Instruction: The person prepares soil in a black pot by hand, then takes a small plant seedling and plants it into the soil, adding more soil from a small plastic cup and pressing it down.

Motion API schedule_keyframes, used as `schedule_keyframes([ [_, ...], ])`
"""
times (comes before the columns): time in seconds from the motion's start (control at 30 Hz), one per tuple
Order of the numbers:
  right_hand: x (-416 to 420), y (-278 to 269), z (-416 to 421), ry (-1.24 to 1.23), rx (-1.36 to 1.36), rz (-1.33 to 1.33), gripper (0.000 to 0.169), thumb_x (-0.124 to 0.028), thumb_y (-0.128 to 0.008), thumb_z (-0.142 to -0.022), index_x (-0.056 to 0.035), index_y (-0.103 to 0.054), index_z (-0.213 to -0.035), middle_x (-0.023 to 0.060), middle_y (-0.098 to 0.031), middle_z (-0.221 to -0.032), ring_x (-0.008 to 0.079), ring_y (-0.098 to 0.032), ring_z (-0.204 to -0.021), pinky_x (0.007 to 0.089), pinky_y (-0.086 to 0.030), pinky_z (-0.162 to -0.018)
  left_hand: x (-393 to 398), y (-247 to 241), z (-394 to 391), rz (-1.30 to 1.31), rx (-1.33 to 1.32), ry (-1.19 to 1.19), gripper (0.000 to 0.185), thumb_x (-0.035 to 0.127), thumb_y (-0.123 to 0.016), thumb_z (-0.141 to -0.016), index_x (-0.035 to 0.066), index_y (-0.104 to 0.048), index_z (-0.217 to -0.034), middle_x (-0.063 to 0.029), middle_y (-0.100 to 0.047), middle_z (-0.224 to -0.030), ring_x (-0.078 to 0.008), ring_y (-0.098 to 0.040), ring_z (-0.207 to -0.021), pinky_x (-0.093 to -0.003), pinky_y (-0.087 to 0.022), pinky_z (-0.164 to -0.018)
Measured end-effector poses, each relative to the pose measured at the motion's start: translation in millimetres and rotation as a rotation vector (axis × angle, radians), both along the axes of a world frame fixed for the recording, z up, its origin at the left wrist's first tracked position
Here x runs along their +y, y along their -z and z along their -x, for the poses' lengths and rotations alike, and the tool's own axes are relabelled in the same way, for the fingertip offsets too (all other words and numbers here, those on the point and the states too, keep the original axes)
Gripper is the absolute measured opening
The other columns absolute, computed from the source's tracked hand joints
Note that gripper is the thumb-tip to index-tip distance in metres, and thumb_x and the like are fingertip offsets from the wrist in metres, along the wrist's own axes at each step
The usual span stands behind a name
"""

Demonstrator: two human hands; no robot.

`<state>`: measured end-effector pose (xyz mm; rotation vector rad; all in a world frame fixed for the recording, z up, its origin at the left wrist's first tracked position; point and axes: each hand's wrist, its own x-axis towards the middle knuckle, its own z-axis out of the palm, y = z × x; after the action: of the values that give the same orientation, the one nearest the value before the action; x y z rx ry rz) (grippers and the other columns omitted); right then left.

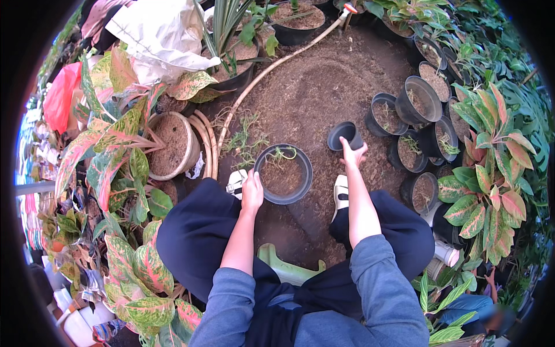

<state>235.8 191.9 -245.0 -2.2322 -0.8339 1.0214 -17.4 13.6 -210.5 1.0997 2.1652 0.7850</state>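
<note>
My right hand (353, 152) grips a small black plastic pot (344, 135), tilted with its mouth towards the left, over the soil to the right. Between my feet stands a larger black plastic pot (308, 173) holding soil and a few green, string-like plant stems (279, 156). At this pot's left rim is my left hand (253, 187), its fingers together; whether it presses on the rim cannot be told. Loose trailing green cuttings (243, 141) lie on the ground just beyond, to the upper left.
Several black pots (418, 99) with soil and cuttings crowd the right. A beige hose (269, 69) curves along the left, beside a round pot (188, 149) with a pink-green aglaonema. A green plastic stool (288, 269) is beneath me. Another person (466, 306) is at the lower right.
</note>
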Motion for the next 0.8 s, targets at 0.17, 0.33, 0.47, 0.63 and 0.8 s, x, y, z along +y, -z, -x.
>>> schedule_keyframes([
  [0.17, -8.9, -8.8, 34.4, -0.303, -0.195, -0.042, 0.113, -0.042, -0.080, -0.052, -0.0257, -0.007, -0.137, 0.0251, -0.021, -0.122, 0.0436, -0.046, -0.102, 0.0452, -0.040, -0.090, -9.7, 2.7, 3.9, 0.106, -0.097, -0.065, 0.040, 0.030, -0.030, -0.093, 0.000, -0.041, -0.119, -0.0262, -0.058, -0.082, -0.0385, -0.059, -0.072, -0.0432, -0.047, -0.067],
  [0.33, -15.0, -9.5, 51.4, -0.606, -0.170, -0.216, 0.113, -0.036, -0.081, -0.053, -0.0268, -0.005, -0.136, 0.0239, -0.020, -0.122, 0.0440, -0.039, -0.109, 0.0469, -0.036, -0.094, -10.0, -12.2, -6.7, 0.122, -0.262, -0.079, 0.044, 0.033, -0.029, -0.094, 0.001, -0.038, -0.121, -0.0206, -0.058, -0.069, -0.0285, -0.059, -0.050, -0.0372, -0.050, -0.051],
  [0.47, -16.8, -22.5, 62.6, -0.610, -0.169, -0.232, 0.113, -0.030, -0.082, -0.054, -0.0269, -0.005, -0.136, 0.0234, -0.019, -0.125, 0.0449, -0.042, -0.107, 0.0478, -0.039, -0.091, -17.4, 5.9, -1.4, 0.114, -0.229, -0.085, 0.045, 0.035, -0.029, -0.093, 0.001, -0.038, -0.120, -0.0238, -0.058, -0.073, -0.0328, -0.060, -0.055, -0.0401, -0.049, -0.057],
  [0.63, 1.1, -20.9, 42.4, -0.248, 0.064, -0.189, 0.120, -0.046, -0.081, -0.048, -0.0189, -0.005, -0.137, 0.0282, -0.020, -0.124, 0.0415, -0.034, -0.113, 0.0464, -0.032, -0.096, -17.0, 48.8, 5.5, 0.065, -0.010, -0.023, 0.049, 0.037, -0.029, -0.092, -0.003, -0.036, -0.119, -0.0231, -0.059, -0.072, -0.0334, -0.060, -0.057, -0.0404, -0.049, -0.059],
  [0.8, -8.1, -56.6, 16.6, -0.786, -0.711, -0.217, 0.111, -0.022, -0.082, -0.052, -0.0273, -0.010, -0.136, 0.0209, -0.019, -0.129, 0.0383, -0.045, -0.107, 0.0430, -0.045, -0.085, -17.0, 10.2, -6.2, 0.231, -0.266, -0.075, 0.050, 0.037, -0.028, -0.093, -0.006, -0.036, -0.118, -0.0213, -0.059, -0.068, -0.0309, -0.060, -0.055, -0.0388, -0.049, -0.057],
])
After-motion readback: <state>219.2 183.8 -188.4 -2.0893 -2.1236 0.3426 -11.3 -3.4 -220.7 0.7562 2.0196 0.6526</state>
